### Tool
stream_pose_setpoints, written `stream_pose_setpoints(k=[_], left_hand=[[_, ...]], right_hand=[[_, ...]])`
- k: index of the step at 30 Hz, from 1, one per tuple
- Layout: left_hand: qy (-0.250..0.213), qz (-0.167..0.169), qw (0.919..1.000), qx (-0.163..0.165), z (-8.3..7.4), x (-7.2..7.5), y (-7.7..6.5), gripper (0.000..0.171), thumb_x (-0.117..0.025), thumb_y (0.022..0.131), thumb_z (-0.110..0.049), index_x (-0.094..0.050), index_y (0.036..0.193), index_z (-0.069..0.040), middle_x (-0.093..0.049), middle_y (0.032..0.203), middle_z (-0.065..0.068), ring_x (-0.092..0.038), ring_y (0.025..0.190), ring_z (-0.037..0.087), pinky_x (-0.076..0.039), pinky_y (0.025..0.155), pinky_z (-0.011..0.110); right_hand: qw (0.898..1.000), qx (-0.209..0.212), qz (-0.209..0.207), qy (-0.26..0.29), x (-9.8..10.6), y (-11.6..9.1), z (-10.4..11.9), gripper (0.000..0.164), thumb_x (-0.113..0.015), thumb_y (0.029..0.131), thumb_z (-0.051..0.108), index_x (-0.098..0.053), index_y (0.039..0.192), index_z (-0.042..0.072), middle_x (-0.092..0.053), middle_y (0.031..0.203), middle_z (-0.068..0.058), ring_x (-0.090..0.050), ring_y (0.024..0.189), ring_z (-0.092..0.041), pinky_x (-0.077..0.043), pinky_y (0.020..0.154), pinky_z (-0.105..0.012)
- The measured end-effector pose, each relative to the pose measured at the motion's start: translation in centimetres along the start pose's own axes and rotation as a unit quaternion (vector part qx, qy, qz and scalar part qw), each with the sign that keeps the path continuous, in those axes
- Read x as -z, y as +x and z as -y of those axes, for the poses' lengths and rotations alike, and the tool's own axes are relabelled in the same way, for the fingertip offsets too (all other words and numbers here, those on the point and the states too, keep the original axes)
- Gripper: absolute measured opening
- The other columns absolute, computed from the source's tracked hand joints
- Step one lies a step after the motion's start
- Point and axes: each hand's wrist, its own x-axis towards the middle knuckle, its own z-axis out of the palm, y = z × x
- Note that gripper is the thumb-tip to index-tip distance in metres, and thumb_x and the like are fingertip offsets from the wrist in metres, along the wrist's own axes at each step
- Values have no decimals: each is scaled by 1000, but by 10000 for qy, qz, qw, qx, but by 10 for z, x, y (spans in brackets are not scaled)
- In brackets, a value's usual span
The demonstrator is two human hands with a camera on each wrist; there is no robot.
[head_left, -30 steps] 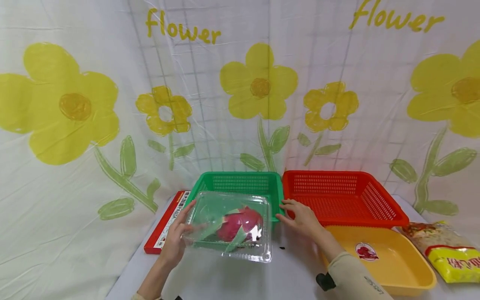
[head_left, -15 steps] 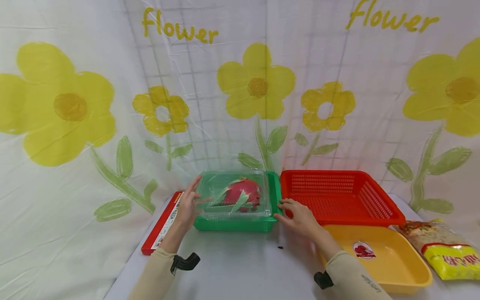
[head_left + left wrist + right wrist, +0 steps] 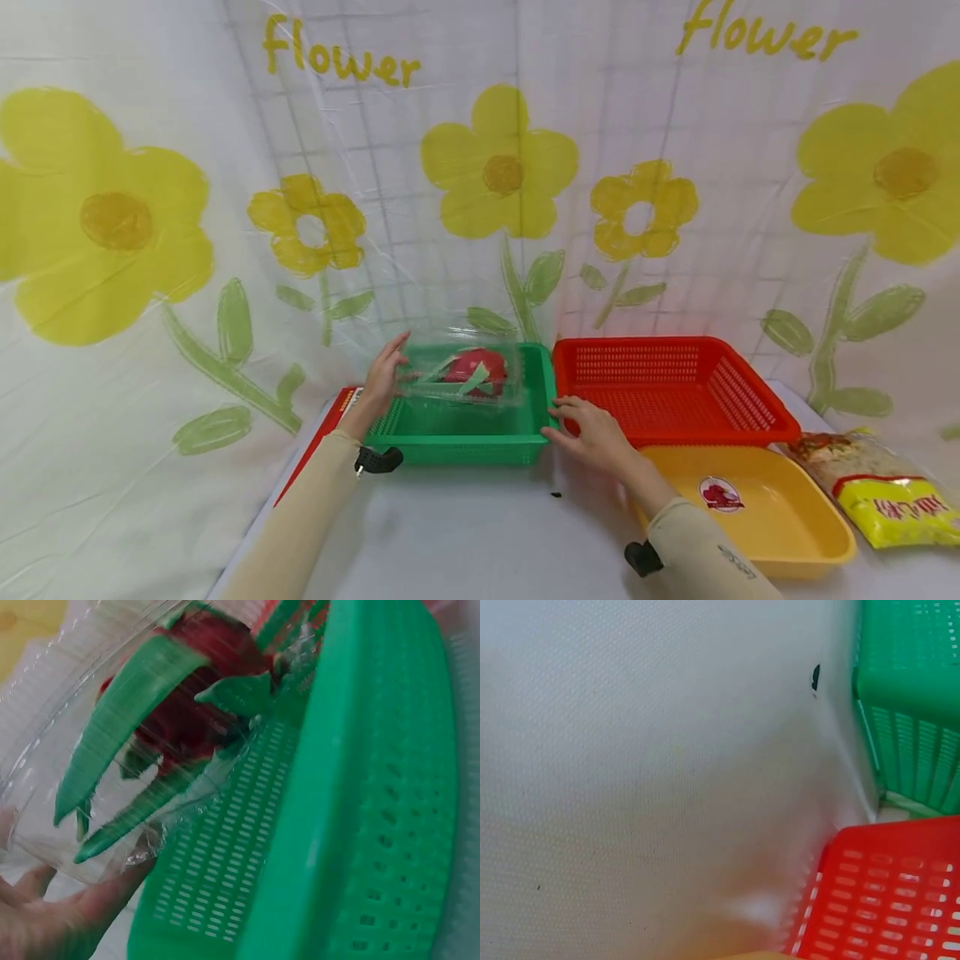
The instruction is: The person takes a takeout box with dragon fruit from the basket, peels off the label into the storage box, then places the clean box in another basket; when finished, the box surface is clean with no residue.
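Note:
A clear plastic box with a pink-red dragon fruit inside is held over the green basket. My left hand grips the box by its left side; in the left wrist view the fingers lie under its edge. Long green scales of the fruit show through the plastic there. At the front right corner of the green basket, my right hand holds the rim between thumb and fingers. The right wrist view does not include that hand.
A red basket adjoins the green one on the right. In front of it sits a yellow tray, with a yellow-labelled food bag beyond. A red pasta box lies left. A flower-patterned curtain hangs behind.
My left hand has carried the plastic box with the dragon fruit away from me, from in front of the green basket to over its back half. The right hand has stayed at the rim.

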Motion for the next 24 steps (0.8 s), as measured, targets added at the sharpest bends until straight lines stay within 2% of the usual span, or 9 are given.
stream_pose_setpoints(k=[3,6,9,16,21,24], left_hand=[[-15,150,9999,34,4,1,14,62,-35,96,-9,-29,157,-18,-17,164,0,-59,112,46,-45,53,31],[11,254,9996,75,12,2,23,61,-34,96,-7,-28,157,-14,-19,164,2,-64,102,39,-46,52,29],[43,271,9996,52,21,1,25,61,-35,96,-5,-29,156,-13,-21,163,4,-66,97,34,-46,50,29],[187,167,9997,-77,34,-11,29,60,-37,96,-7,-32,156,-16,-24,162,4,-70,95,26,-34,42,26],[154,188,9997,35,33,-22,36,59,-40,97,-6,-35,155,-16,-25,162,4,-68,102,34,-34,43,27],[228,295,9992,116,26,-27,32,59,-39,97,-5,-32,155,-14,-22,163,7,-62,111,43,-37,47,31]], right_hand=[[10000,8,13,29,0,1,-1,41,-74,88,35,-71,120,9,-63,128,-9,-60,116,-30,-51,92,-50],[9999,80,90,40,-1,1,0,41,-73,89,35,-71,120,8,-63,128,-11,-60,116,-30,-52,92,-49],[9998,120,127,60,-3,0,1,41,-73,89,34,-71,120,8,-63,127,-12,-60,115,-30,-52,91,-48],[9998,190,65,25,-2,1,1,39,-74,89,31,-71,119,6,-64,125,-11,-61,113,-29,-53,90,-46],[9998,197,92,-33,1,2,0,41,-73,90,34,-71,120,6,-64,126,-10,-61,113,-29,-53,90,-46],[9998,200,90,8,1,1,-1,42,-73,89,34,-71,120,6,-64,126,-11,-61,114,-28,-53,90,-46]])
